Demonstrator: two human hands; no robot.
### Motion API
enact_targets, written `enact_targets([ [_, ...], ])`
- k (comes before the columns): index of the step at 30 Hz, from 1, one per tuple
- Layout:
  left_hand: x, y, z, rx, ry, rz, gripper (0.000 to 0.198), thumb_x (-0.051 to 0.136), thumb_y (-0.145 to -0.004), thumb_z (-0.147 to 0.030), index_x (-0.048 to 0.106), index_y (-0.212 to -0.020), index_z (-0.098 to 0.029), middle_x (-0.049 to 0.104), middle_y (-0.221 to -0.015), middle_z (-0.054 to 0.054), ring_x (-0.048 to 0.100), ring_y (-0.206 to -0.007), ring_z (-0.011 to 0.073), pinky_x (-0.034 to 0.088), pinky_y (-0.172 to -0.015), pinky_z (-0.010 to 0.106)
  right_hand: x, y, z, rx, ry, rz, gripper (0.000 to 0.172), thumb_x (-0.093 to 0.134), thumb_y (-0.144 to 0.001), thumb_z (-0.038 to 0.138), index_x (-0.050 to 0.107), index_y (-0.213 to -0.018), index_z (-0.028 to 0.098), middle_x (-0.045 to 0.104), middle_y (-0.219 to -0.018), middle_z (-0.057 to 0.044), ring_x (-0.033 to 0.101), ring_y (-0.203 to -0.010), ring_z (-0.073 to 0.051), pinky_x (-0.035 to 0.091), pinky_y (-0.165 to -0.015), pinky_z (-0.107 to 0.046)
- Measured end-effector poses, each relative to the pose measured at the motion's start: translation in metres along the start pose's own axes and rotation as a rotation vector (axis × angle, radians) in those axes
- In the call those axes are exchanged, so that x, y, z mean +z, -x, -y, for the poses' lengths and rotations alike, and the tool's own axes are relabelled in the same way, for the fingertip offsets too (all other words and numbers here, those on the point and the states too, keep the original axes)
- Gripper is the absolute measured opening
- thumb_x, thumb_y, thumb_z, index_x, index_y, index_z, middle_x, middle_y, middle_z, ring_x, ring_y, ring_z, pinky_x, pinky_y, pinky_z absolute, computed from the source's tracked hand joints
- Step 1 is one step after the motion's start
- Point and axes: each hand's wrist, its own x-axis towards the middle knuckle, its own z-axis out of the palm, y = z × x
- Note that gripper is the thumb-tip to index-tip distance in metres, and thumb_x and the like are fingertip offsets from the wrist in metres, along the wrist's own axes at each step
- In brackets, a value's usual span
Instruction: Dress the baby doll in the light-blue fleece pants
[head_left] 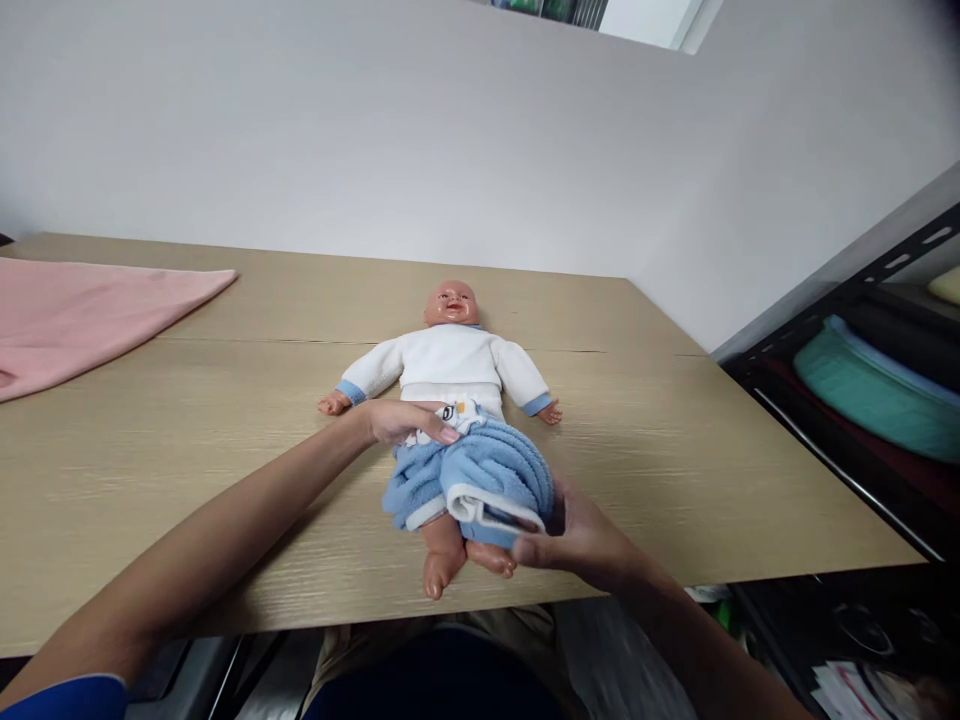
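A baby doll lies on its back on the table, head away from me, in a white sweater with blue cuffs. Blue terry pants with white trim are bunched over its hips and upper legs. My left hand is closed at the waist of the pants, thumb on top and some fingers hidden. On the other side, my right hand grips the lower leg of the pants near the white-edged opening. Both doll feet stick out below, pointing toward me.
A pink cloth lies on the left of the wooden table. Along the right side is a black metal rack bearing a folded teal cloth. White walls stand behind and to the right. The table's front edge is close to my body.
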Motion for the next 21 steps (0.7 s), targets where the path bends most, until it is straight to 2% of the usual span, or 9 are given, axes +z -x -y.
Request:
enact_targets([
  [3, 0.012, -0.003, -0.014, 0.005, -0.045, 0.166, 0.067, 0.097, -0.060, -0.066, 0.078, -0.103, -0.018, 0.083, -0.107, 0.005, 0.075, -0.105, 0.0263, 0.060, -0.098, 0.035, 0.011, 0.003, 0.000, -0.030, 0.081, -0.312, 0.063, 0.089, -0.080, 0.044, 0.064, -0.134, 0.024, 0.076, -0.122, -0.008, 0.070, -0.113, -0.028, 0.056, -0.103, -0.043],
  [5, 0.020, -0.005, -0.021, -0.016, -0.098, 0.218, 0.061, 0.098, -0.068, -0.059, 0.078, -0.110, -0.020, 0.082, -0.115, 0.004, 0.074, -0.112, 0.0252, 0.057, -0.104, 0.034, 0.014, 0.003, -0.004, -0.062, 0.090, -0.488, 0.064, 0.084, -0.082, 0.045, 0.061, -0.139, 0.025, 0.072, -0.136, -0.010, 0.066, -0.127, -0.031, 0.050, -0.114, -0.048],
  [6, 0.023, -0.005, -0.023, -0.024, -0.115, 0.210, 0.057, 0.096, -0.072, -0.056, 0.078, -0.113, -0.020, 0.082, -0.117, 0.004, 0.074, -0.113, 0.0246, 0.057, -0.106, 0.034, 0.014, 0.003, -0.006, -0.068, 0.085, -0.534, 0.061, 0.081, -0.084, 0.047, 0.062, -0.137, 0.025, 0.072, -0.137, -0.010, 0.065, -0.129, -0.032, 0.049, -0.116, -0.049],
  [9, 0.023, -0.003, -0.024, 0.016, -0.101, 0.184, 0.053, 0.092, -0.079, -0.056, 0.078, -0.116, -0.021, 0.081, -0.121, 0.004, 0.073, -0.114, 0.0234, 0.055, -0.108, 0.033, 0.012, 0.004, -0.008, -0.029, 0.142, -0.564, 0.051, 0.075, -0.087, 0.051, 0.066, -0.127, 0.022, 0.075, -0.125, -0.010, 0.067, -0.122, -0.034, 0.053, -0.110, -0.048],
  [12, 0.022, 0.000, -0.026, 0.036, -0.087, 0.160, 0.049, 0.084, -0.085, -0.061, 0.079, -0.112, -0.020, 0.082, -0.114, 0.003, 0.073, -0.108, 0.0216, 0.055, -0.104, 0.030, 0.011, 0.008, -0.005, 0.049, 0.317, -0.540, 0.046, 0.073, -0.089, 0.048, 0.068, -0.125, 0.021, 0.076, -0.120, -0.010, 0.069, -0.118, -0.034, 0.054, -0.106, -0.048],
  [16, 0.037, 0.000, -0.038, -0.005, -0.236, 0.149, 0.028, 0.076, -0.093, -0.042, 0.079, -0.110, -0.020, 0.081, -0.109, 0.002, 0.073, -0.100, 0.0196, 0.057, -0.094, 0.028, 0.019, 0.020, -0.003, 0.116, 0.508, -0.487, 0.039, 0.069, -0.089, 0.036, 0.066, -0.125, 0.023, 0.077, -0.114, -0.009, 0.070, -0.109, -0.031, 0.055, -0.094, -0.043],
  [19, 0.056, -0.002, -0.046, -0.030, -0.444, 0.098, 0.014, 0.074, -0.086, -0.027, 0.077, -0.098, -0.020, 0.079, -0.093, -0.001, 0.070, -0.084, 0.0174, 0.056, -0.075, 0.026, 0.029, 0.031, -0.005, 0.154, 0.640, -0.477, 0.036, 0.061, -0.088, 0.034, 0.065, -0.121, 0.023, 0.077, -0.107, -0.008, 0.071, -0.098, -0.030, 0.054, -0.082, -0.040],
  [21, 0.067, -0.002, -0.047, -0.107, -0.640, 0.038, 0.010, 0.078, -0.079, -0.027, 0.073, -0.083, -0.020, 0.072, -0.074, -0.003, 0.064, -0.068, 0.0159, 0.049, -0.061, 0.026, 0.034, 0.036, -0.008, 0.163, 0.748, -0.516, 0.034, 0.059, -0.084, 0.032, 0.065, -0.116, 0.023, 0.076, -0.099, -0.008, 0.071, -0.090, -0.029, 0.053, -0.077, -0.039],
])
